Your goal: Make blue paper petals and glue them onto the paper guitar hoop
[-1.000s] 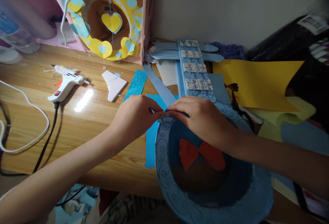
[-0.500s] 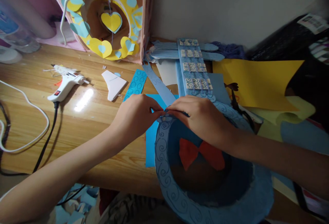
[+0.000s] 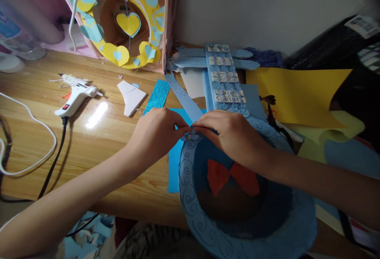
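A round blue paper-covered ring (image 3: 187, 187) with drawn swirls lies at the table's front edge, partly overhanging it. At its upper left rim, the fingertips of my left hand (image 3: 157, 130) and my right hand (image 3: 230, 130) meet in a pinch on a small blue paper flower (image 3: 189, 136) with a pale centre. Part of the flower is hidden by the fingers. Inside the ring sits a red paper bow (image 3: 218, 176). Behind the hands, a blue strip with patterned white panels (image 3: 227, 77) joins the ring. A light blue paper strip (image 3: 184, 96) runs back from the fingertips.
A white hot glue gun (image 3: 75, 94) with a black cord lies at left. Nearby are a white card scrap (image 3: 131, 97) and a blue strip with drawn circles (image 3: 157, 97). Scissors (image 3: 276, 122) and yellow paper (image 3: 297, 92) are at right. A decorated box (image 3: 170, 21) stands behind.
Both hands stay pinched at the same spot on the rim, with barely any movement. The small flower's petals show slightly more below the fingertips.
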Available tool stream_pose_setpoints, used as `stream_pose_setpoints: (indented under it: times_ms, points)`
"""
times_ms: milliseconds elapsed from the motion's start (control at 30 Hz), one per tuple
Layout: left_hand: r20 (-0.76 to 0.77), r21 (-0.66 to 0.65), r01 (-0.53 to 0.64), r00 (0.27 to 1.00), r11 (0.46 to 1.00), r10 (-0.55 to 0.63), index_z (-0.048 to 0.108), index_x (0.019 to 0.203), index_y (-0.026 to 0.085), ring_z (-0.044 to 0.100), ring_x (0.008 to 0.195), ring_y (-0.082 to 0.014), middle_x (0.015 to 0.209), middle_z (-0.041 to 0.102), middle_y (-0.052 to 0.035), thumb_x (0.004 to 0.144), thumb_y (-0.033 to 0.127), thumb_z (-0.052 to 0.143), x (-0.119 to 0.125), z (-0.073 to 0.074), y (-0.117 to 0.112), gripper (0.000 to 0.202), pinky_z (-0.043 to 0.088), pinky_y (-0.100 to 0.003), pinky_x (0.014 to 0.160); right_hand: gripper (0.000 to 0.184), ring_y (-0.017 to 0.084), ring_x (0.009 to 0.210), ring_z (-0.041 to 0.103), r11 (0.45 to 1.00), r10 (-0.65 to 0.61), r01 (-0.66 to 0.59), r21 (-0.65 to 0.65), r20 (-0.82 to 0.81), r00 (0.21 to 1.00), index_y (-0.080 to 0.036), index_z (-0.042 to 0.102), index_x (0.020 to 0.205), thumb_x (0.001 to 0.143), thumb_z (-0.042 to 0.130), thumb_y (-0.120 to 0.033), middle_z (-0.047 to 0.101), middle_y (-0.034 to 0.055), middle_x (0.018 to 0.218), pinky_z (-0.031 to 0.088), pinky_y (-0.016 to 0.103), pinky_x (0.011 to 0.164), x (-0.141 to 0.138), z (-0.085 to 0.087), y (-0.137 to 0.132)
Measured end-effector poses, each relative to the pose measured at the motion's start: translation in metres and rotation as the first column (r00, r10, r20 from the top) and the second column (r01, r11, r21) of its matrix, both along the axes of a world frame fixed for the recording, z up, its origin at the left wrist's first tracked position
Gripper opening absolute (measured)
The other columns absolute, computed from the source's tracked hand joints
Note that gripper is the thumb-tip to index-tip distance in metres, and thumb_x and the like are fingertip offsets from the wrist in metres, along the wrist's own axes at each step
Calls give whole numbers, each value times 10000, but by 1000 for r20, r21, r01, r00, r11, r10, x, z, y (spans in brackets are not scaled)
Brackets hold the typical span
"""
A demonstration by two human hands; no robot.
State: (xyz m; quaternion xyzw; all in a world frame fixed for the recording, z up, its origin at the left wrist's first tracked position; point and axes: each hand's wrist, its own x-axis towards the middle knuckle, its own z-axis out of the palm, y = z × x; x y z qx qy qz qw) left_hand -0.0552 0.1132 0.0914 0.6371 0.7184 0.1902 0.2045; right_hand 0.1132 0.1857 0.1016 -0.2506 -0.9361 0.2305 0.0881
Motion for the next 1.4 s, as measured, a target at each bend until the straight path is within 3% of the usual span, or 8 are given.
stream_pose_setpoints:
  times_ms: [167, 433, 1400]
  points:
    - [-38, -47, -3, 999, 999, 1, 749, 704, 299, 563, 538, -155, 630, 692, 4, 732, 422, 656, -1, 1, 2, 156, 323, -273, 508, 159, 201, 802, 633, 1000, 5, -5, 16, -14, 1000, -162, 710, 841, 872, 555, -180, 698, 66, 875, 486, 325, 732, 1, -2, 1]
    - [-91, -67, 36, 995, 997, -42, 750, 697, 293, 560, 524, -158, 614, 684, -4, 719, 408, 671, -1, 2, 7, 140, 307, -270, 488, 159, 189, 803, 625, 1000, -8, 8, -13, 10, 1000, -173, 703, 833, 875, 551, -182, 694, 50, 865, 480, 318, 741, 0, 0, 0]
    - [12, -58, -2, 1000, 998, 2, 750, 707, 275, 601, 586, -179, 642, 708, -12, 743, 368, 636, -3, 0, 5, 152, 364, -283, 532, 156, 192, 803, 627, 1000, 4, -4, 17, -3, 1000, -169, 707, 822, 871, 559, -185, 699, 53, 864, 477, 322, 734, -1, -1, 1]
